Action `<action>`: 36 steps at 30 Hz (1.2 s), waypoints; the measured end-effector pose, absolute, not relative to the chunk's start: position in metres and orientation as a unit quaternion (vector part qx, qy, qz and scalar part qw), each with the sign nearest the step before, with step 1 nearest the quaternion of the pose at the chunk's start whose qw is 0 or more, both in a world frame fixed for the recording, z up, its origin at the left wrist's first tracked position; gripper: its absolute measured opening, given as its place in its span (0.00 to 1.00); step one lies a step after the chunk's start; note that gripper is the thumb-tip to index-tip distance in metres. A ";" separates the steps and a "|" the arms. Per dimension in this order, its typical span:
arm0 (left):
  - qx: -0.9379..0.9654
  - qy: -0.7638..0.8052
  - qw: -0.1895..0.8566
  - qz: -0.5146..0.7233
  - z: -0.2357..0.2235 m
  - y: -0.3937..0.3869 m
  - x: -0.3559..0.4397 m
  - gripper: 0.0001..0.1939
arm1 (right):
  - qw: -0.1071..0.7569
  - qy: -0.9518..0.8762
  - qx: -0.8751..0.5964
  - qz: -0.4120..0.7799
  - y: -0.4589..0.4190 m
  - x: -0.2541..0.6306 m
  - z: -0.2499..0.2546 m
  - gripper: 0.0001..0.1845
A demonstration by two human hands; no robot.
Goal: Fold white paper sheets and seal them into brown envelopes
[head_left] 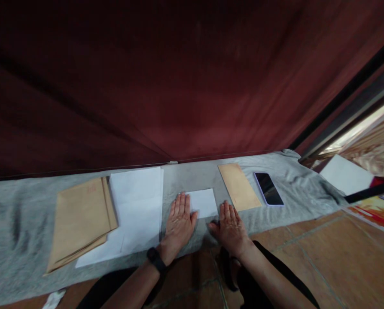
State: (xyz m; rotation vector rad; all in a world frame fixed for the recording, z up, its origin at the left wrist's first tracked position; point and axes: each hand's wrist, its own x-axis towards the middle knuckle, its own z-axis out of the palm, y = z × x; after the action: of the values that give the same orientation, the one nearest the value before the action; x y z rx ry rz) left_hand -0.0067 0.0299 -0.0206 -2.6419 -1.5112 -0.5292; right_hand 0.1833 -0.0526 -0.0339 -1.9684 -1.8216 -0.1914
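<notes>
A small white sheet of paper (203,202), apparently folded, lies flat between my two hands on the grey cloth (188,174). My left hand (179,219) rests palm down at its left edge with the fingers stretched out. Just right of the sheet, my right hand (231,227) is palm down too, fingers straight and holding nothing. A single brown envelope (239,186) lies beyond the right fingertips. On the left of my left hand is a stack of large white paper (137,210), partly under a pile of brown envelopes (82,210).
A phone (269,189) with a pale purple edge lies right of the single envelope. Dark red fabric (192,86) rises behind the cloth. Brown floor tiles (324,253) run along the near side. A white crumpled item (54,299) is on the floor at lower left.
</notes>
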 end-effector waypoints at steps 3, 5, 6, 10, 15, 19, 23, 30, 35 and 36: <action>-0.854 -0.493 0.031 -0.166 -0.021 0.030 -0.006 0.34 | 0.187 -0.643 -0.743 -0.010 -0.047 0.185 -0.006 0.35; -0.855 -0.493 0.030 -0.158 -0.020 0.030 -0.006 0.34 | 0.201 -0.655 -0.729 0.017 -0.039 0.179 0.011 0.32; -0.857 -0.492 0.028 -0.154 -0.021 0.031 -0.007 0.34 | 0.222 -0.680 -0.698 0.025 -0.034 0.175 0.016 0.31; -0.865 -0.482 0.019 -0.139 -0.023 0.032 -0.010 0.32 | 0.259 -0.764 -0.587 0.063 -0.020 0.152 0.009 0.30; -0.865 -0.481 0.020 -0.139 -0.026 0.032 -0.015 0.31 | 0.237 -0.766 -0.597 0.031 -0.011 0.149 -0.018 0.32; -0.850 -0.503 0.028 -0.152 -0.027 0.033 -0.020 0.30 | 0.213 -0.749 -0.627 -0.010 -0.008 0.162 -0.023 0.30; -0.839 -0.522 0.029 -0.152 -0.028 0.033 -0.024 0.30 | 0.193 -0.743 -0.640 -0.040 -0.007 0.169 -0.025 0.30; -0.823 -0.540 0.034 -0.173 -0.017 0.029 -0.027 0.29 | 0.179 -0.741 -0.645 -0.057 -0.006 0.171 -0.028 0.30; -0.886 -0.427 0.016 -0.182 -0.007 0.020 -0.007 0.29 | 0.170 -0.740 -0.648 -0.057 -0.007 0.170 -0.027 0.30; -0.894 -0.411 0.012 -0.180 -0.008 0.018 -0.002 0.29 | 0.168 -0.741 -0.647 -0.056 -0.007 0.169 -0.027 0.30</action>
State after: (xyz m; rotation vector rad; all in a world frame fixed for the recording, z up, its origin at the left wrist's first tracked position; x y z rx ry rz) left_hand -0.0024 0.0176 -0.0078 -2.7867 -1.2820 -0.5603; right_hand 0.1694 -0.0068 -0.0268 -1.8410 -2.1079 -0.1587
